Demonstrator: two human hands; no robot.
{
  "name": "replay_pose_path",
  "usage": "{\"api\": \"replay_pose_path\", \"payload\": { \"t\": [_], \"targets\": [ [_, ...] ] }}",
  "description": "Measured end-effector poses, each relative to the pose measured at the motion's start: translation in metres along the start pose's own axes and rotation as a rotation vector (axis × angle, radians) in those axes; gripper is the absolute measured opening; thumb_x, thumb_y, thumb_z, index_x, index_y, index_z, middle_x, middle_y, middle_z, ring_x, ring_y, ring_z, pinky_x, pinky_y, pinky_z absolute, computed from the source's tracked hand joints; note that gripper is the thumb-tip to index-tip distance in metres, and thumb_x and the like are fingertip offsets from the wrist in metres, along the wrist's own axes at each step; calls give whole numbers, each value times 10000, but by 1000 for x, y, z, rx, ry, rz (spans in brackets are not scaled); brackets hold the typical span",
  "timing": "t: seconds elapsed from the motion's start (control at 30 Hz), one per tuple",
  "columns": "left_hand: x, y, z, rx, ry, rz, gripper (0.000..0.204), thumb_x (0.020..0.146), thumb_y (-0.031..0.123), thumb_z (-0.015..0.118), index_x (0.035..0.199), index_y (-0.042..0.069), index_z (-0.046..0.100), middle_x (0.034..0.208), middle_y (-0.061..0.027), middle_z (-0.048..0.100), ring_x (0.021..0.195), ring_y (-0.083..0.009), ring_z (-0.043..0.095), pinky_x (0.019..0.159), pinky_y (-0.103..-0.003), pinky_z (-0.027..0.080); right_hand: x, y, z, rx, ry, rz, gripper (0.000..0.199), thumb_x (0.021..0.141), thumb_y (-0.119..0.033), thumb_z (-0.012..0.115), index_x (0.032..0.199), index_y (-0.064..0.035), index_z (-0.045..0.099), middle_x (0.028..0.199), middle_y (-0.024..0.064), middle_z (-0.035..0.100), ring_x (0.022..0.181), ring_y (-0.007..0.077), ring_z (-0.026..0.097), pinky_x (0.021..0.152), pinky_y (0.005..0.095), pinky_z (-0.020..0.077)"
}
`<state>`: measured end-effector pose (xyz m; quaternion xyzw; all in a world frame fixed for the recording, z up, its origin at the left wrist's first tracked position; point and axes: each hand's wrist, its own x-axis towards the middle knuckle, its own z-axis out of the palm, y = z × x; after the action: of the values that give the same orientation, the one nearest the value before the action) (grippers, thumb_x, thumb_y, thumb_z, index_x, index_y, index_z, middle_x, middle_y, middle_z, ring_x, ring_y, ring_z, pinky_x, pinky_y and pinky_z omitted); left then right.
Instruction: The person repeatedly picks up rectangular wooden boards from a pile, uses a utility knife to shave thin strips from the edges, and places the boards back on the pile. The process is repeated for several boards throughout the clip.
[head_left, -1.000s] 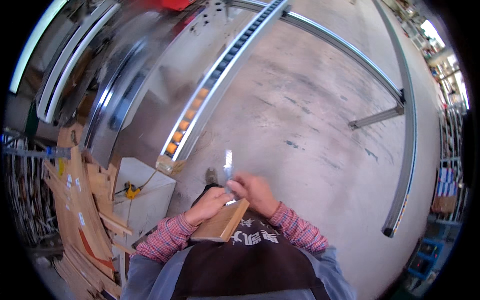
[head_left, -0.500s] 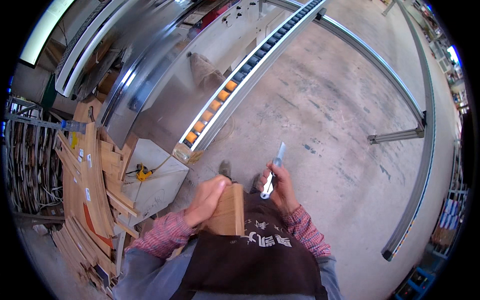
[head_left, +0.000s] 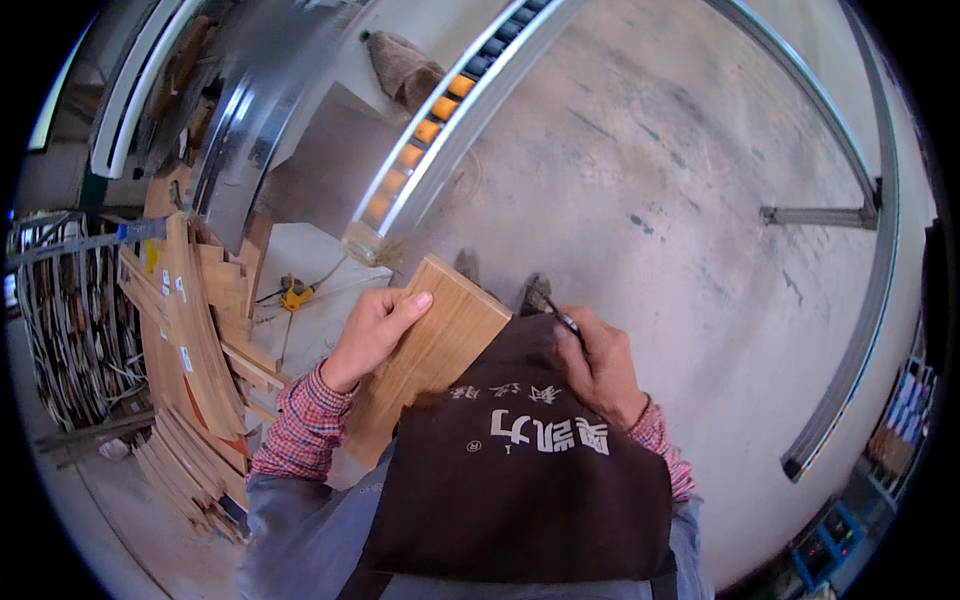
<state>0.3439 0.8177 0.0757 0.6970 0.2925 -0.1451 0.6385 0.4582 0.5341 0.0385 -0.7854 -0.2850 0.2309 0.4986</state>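
Observation:
My left hand grips a light brown wooden board by its left edge, thumb on the top face and fingers underneath. The board slants in front of my dark apron, its broad face up and its far end pointing away from me. To its right, apart from it, my right hand is closed round a utility knife. Only a thin dark part of the knife shows now, pointing up and left; the rest is hidden in the fist.
A rail with orange and black rollers ends just beyond the board. Wooden strips are piled at the left, beside a yellow tool with a cord on a pale panel. A grey metal frame curves along the right.
The board has turned from nearly edge-on to face up and swung outward. The knife, upright with its blade showing before, has tipped so little of it shows. The view has shifted too.

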Motion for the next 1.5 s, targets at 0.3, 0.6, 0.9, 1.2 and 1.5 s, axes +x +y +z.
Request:
{"api": "replay_pose_path", "payload": {
  "t": [0.3,0.6,0.9,1.2,1.5],
  "targets": [
    [12,-2,27,-64,-14,2,415,1016,358,629,964,-42,730,829,20,681,751,-33,573,648,-231,462,-2,-6,-18,-314,-48,-284,372,768,-13,661,1128,-44,577,791,92,571,659,276,652,575,387,528],
    [14,1,32,-52,-30,40,384,1012,325,629,1013,-45,733,880,4,699,794,-42,591,699,-237,475,-3,3,-10,-313,0,-282,353,792,-41,656,1133,-13,567,780,87,547,640,256,638,559,369,512],
    [14,1,30,-47,-45,38,359,1015,296,627,1016,-47,732,884,4,701,802,-44,592,711,-245,480,-2,6,-6,-321,-19,-263,334,816,-49,656,1134,-8,559,776,82,548,632,242,642,544,352,510],
    [13,1,29,-31,-46,60,354,1012,284,626,1037,-55,729,906,0,707,817,-45,594,720,-245,480,-2,8,-6,-303,-12,-272,320,810,-50,670,1111,-21,563,778,84,540,615,251,633,538,362,508],
    [13,7,35,-49,-57,45,341,1011,265,623,1063,-56,729,932,-2,708,838,-43,594,735,-239,479,-2,13,-10,-273,1,-266,308,813,-50,677,1100,-35,565,782,80,542,622,250,635,541,369,511]
  ]
}}
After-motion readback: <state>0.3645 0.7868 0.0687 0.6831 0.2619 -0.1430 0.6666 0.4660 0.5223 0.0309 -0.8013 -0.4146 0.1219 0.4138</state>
